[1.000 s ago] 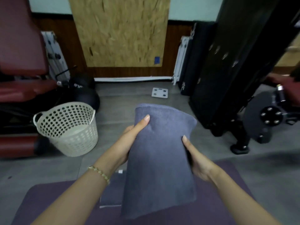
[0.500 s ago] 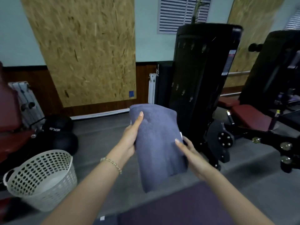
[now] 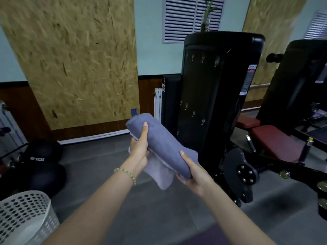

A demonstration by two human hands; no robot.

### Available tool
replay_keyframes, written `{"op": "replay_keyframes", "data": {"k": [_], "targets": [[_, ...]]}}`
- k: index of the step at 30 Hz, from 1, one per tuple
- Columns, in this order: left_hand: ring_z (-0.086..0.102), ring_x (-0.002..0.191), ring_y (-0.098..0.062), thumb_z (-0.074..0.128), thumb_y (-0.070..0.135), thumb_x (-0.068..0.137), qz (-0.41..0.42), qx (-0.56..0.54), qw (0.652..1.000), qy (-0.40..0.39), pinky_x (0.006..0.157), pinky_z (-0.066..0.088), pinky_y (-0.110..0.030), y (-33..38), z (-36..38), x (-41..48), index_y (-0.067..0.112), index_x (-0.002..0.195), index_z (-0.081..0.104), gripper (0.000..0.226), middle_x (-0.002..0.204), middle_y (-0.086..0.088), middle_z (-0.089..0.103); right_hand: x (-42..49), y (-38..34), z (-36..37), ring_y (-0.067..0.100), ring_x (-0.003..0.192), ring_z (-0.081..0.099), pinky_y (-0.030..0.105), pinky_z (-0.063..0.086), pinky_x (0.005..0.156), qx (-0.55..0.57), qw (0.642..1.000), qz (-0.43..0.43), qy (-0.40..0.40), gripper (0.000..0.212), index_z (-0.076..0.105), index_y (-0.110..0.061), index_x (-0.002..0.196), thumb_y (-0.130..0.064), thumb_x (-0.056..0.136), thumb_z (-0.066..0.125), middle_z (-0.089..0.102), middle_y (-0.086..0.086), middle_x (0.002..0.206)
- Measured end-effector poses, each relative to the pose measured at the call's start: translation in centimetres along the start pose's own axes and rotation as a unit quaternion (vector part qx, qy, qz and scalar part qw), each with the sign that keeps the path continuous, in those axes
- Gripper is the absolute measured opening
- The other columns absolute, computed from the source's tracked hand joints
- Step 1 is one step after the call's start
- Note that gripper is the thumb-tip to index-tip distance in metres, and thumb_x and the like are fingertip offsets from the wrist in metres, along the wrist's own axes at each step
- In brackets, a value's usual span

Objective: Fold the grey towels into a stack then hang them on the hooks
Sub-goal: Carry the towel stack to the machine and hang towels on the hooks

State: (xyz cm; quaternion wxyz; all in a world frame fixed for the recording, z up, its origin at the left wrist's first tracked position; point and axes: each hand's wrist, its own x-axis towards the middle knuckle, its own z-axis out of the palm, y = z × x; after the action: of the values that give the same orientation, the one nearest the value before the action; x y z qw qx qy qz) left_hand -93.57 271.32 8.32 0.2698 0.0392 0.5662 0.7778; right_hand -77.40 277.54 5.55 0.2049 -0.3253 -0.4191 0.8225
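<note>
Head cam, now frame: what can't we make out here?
Head view only.
- towel: fold count and far side, hidden by left hand and right hand.
- hooks: tiny, dark against black machine; shape unclear.
- basket: cut off by bottom-left edge.

left hand point(image 3: 139, 149): grips the folded towel point(image 3: 164, 142) near its upper end; thumb straight up along the near face, fingers wrapped behind
right hand point(image 3: 194, 172): holds the lower end; thumb on top, fingers curled underneath
left wrist: bead bracelet point(image 3: 126, 174) just below the grip
arms: both bare, stretched forward, converging on the grip; left hand sits higher than right
</note>
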Motion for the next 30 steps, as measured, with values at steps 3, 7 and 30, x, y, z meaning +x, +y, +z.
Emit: {"op": "replay_keyframes", "data": {"k": [3,7,30], "targets": [[0.065,0.097,-0.026,0.066,0.064,0.072,-0.017,0.013,1.000,-0.021,0.091,0.053,-0.044,-0.8,1.9,7.3,0.009,0.105,0.055,0.065,0.105,-0.009,0.067,6.5,-2.0,-0.1,0.015,0.096,0.070,0.028,0.056,0.069,-0.060,0.995,-0.079,0.012,0.050,0.052,-0.025,0.127,-0.039,0.082,0.068,0.072,-0.003,0.109],[0.064,0.106,-0.025,0.073,0.060,0.068,-0.007,-0.016,0.997,-0.080,0.081,0.054,-0.035,-1.9,5.8,20.0,0.011,0.127,0.048,0.081,0.118,-0.007,0.063,17.4,-5.5,0.3,0.014,0.099,0.068,0.034,0.057,0.083,-0.125,0.980,-0.149,0.051,0.062,0.046,-0.024,0.131,-0.045,0.077,0.071,0.069,-0.004,0.113],[0.061,0.110,-0.023,0.071,0.050,0.077,0.073,0.122,0.983,-0.120,0.098,0.048,-0.044,6.2,27.4,74.9,0.015,0.135,0.042,0.074,0.126,-0.008,0.059,68.9,-25.5,7.3,0.018,0.100,0.068,0.043,0.055,0.089,-0.129,0.950,-0.226,0.175,0.042,0.060,-0.018,0.116,-0.040,0.081,0.069,0.070,0.003,0.111]]}}
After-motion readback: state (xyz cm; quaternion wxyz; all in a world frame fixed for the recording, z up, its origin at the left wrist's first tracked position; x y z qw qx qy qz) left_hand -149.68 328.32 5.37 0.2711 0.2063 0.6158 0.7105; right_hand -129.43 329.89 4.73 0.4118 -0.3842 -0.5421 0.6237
